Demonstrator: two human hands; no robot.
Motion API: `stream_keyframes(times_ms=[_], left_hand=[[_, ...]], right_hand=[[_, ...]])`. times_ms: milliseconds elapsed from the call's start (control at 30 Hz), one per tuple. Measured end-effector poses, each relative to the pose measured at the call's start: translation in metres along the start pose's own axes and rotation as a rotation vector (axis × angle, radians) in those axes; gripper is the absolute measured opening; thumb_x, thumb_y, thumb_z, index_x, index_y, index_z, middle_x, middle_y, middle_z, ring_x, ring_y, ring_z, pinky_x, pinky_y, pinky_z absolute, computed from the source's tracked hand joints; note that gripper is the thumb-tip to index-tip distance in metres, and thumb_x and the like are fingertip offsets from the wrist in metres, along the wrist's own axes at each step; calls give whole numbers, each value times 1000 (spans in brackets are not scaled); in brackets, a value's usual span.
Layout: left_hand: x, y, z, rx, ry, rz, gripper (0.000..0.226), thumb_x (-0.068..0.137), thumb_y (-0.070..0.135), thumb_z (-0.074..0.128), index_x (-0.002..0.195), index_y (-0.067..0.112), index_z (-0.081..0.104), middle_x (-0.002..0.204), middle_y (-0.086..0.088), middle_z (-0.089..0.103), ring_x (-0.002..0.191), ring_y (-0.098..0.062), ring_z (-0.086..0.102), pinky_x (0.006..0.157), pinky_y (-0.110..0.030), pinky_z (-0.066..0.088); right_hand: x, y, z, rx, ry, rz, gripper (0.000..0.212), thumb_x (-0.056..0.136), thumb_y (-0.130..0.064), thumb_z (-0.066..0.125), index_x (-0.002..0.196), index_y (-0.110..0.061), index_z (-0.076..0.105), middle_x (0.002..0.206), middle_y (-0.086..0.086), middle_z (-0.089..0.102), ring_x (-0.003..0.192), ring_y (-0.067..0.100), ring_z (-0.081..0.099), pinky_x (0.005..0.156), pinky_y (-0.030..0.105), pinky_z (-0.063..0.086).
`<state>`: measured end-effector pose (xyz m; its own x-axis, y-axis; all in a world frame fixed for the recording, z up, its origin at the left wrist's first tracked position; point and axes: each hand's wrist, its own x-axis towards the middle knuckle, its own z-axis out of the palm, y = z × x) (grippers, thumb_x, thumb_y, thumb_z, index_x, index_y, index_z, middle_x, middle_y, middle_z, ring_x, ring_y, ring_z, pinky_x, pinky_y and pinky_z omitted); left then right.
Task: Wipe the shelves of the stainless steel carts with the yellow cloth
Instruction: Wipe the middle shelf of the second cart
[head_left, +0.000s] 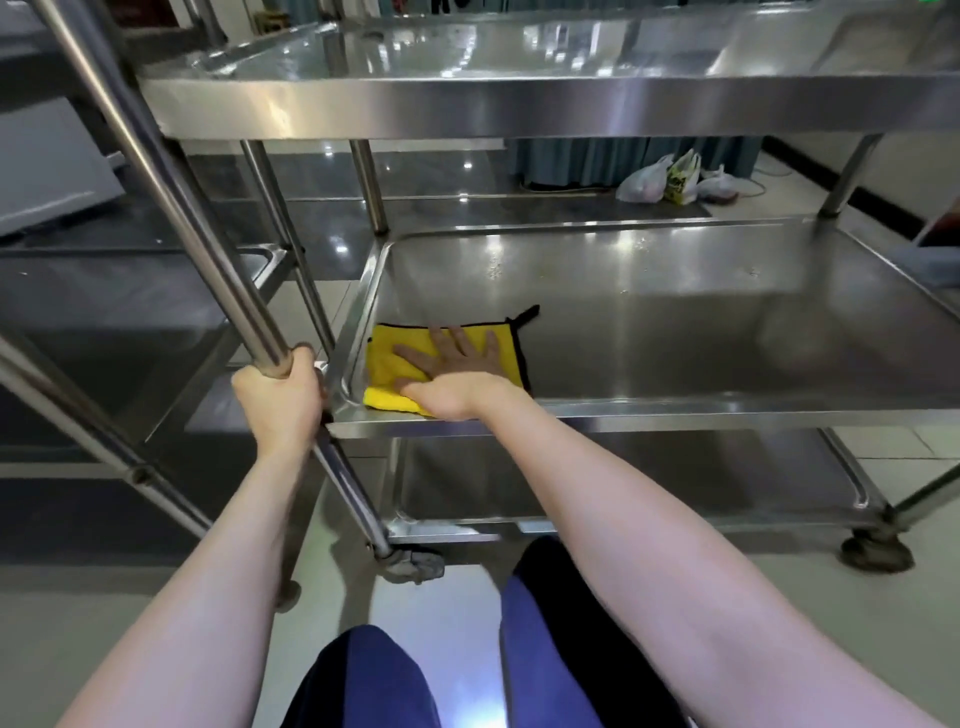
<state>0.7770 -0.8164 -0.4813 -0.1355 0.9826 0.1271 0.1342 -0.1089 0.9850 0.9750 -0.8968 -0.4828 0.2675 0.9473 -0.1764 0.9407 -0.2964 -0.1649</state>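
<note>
- Right hand: fingers spread flat, pressing the yellow cloth onto the middle shelf at its near-left corner.
- Unwiped steel runs rightward along the shelf's long axis; the right hand is nearer.
- Left hand: wrapped round the cart's tubular post.
- Cloth plush, black-edged; shelf smooth, reflective, raised-rimmed.

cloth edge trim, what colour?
Black trim on the yellow cloth, with a black loop at its far corner; head view.
</note>
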Motion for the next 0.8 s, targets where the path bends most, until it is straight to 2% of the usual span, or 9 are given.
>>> stream_keyframes(times_ms=[67, 167, 300, 367, 433, 500, 600, 733, 800], left_hand=[[-1, 1, -2, 4, -2, 3, 31, 78, 37, 66, 71, 6, 67, 66, -13, 62, 61, -23, 63, 67, -57, 60], [-1, 3, -3, 18, 10, 12, 43, 78, 38, 67, 76, -4, 67, 70, -15, 61, 66, -23, 62, 71, -59, 60], [-7, 8, -1, 7, 10, 9, 28, 80, 36, 67, 74, 8, 65, 69, -14, 57, 65, -23, 57, 66, -55, 58], [-10, 9, -1, -21, 6, 24, 26, 82, 32, 68, 67, 12, 60, 62, -10, 57, 55, -23, 57, 58, -46, 53], [-10, 8, -1, -38, 7, 44, 28, 86, 27, 68, 62, 16, 57, 60, -10, 57, 51, -24, 56, 57, -41, 51], [-10, 5, -2, -39, 6, 69, 27, 88, 26, 68, 65, 15, 60, 64, -12, 58, 54, -23, 59, 57, -37, 52], [-8, 0, -3, -75, 6, 98, 24, 90, 26, 69, 71, 14, 63, 54, 0, 57, 45, -14, 56, 48, -28, 49], [-8, -4, -3, -80, 2, 117, 34, 86, 32, 66, 54, 23, 60, 49, 4, 55, 46, -16, 55, 53, -32, 51], [-8, -5, -2, -93, 0, 132, 35, 83, 35, 65, 50, 25, 60, 47, 4, 52, 44, -14, 53, 49, -30, 49]], right_hand=[[-15, 35, -1, 13, -3, 44, 68, 100, -83, 18, 163, -64, 3, 180, -7, -13, 165, 25, -17, 125, 67, -16], [-34, 99, -4, 39, 39, 142, 67, 100, -84, 15, 162, -65, 2, 180, -8, -12, 166, 25, -16, 126, 67, -14], [-40, 164, -13, 43, 92, 249, 74, 95, -89, 11, 163, -63, 2, 181, -6, -7, 166, 27, -9, 128, 67, -9], [-31, 178, -18, 27, 105, 273, 80, 91, -93, 10, 164, -61, 2, 181, -3, -5, 167, 29, -7, 127, 69, -7], [-15, 185, -24, 37, 135, 290, 85, 89, -94, 11, 165, -58, 5, 181, 1, -2, 167, 30, -5, 126, 71, -6], [5, 192, -32, 48, 161, 316, 88, 89, -95, 12, 167, -56, 7, 181, 5, 1, 166, 32, -3, 126, 72, -5], [45, 203, -44, 32, 146, 346, 90, 88, -96, 12, 167, -54, 5, 181, 6, 2, 166, 35, -2, 125, 74, -4], [105, 211, -58, 15, 155, 358, 89, 88, -97, 13, 167, -56, 5, 181, 7, 2, 166, 36, 0, 124, 76, -4], [132, 204, -61, 3, 172, 353, 90, 87, -97, 13, 167, -55, 6, 181, 8, 5, 166, 37, 2, 123, 77, -4]])
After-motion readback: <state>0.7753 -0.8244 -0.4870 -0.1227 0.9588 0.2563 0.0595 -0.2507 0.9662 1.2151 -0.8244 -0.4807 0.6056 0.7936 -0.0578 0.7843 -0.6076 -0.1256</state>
